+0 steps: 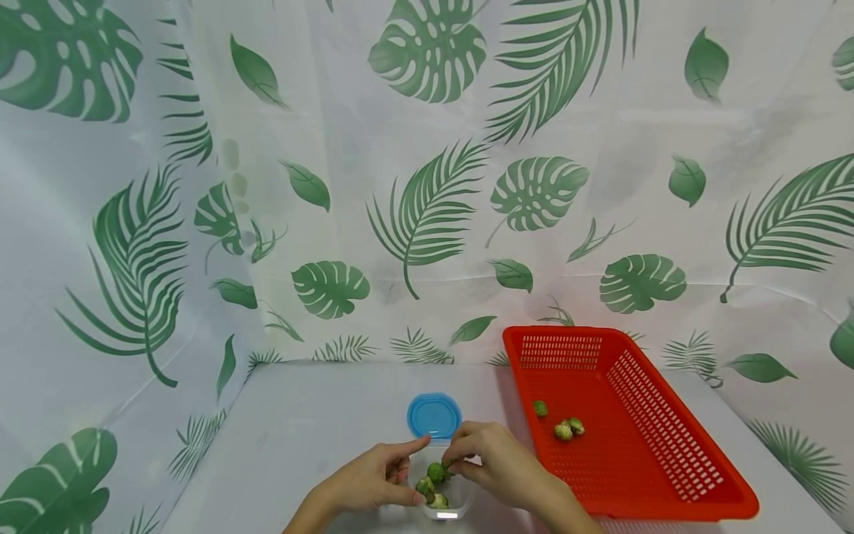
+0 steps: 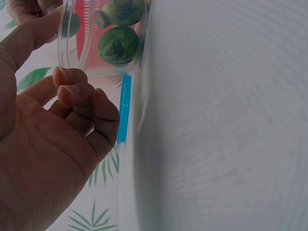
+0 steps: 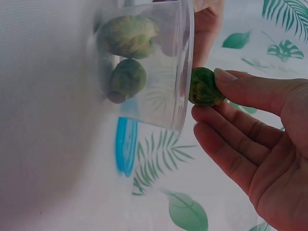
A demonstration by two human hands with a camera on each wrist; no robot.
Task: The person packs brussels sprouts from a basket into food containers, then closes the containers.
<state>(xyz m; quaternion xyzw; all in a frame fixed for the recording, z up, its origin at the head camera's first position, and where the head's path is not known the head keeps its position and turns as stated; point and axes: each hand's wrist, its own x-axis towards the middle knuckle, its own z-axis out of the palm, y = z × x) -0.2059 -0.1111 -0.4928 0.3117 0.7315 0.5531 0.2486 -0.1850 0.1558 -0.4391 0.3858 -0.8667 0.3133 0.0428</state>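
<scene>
My right hand [image 1: 490, 460] pinches a green Brussels sprout [image 3: 203, 87] between thumb and fingers, just above the rim of a clear plastic container [image 3: 159, 103]. Inside it, a pale sprout [image 3: 129, 36] and a darker sprout [image 3: 129, 77] show through the wall. On the container's left side, my left hand [image 1: 373, 475] holds it, with thumb and index finger spread along the rim. The other fingers of that hand curl beside the wall in the left wrist view. Behind the container, a blue lid [image 1: 434, 415] lies flat on the table.
A red plastic basket [image 1: 674, 437] with perforated sides stands to the right. In it lie a green sprout [image 1: 540, 409] and a pair of paler sprouts [image 1: 564, 430]. A leaf-patterned curtain [image 1: 427, 222] encloses the white table [image 1: 320, 400] at the back and left.
</scene>
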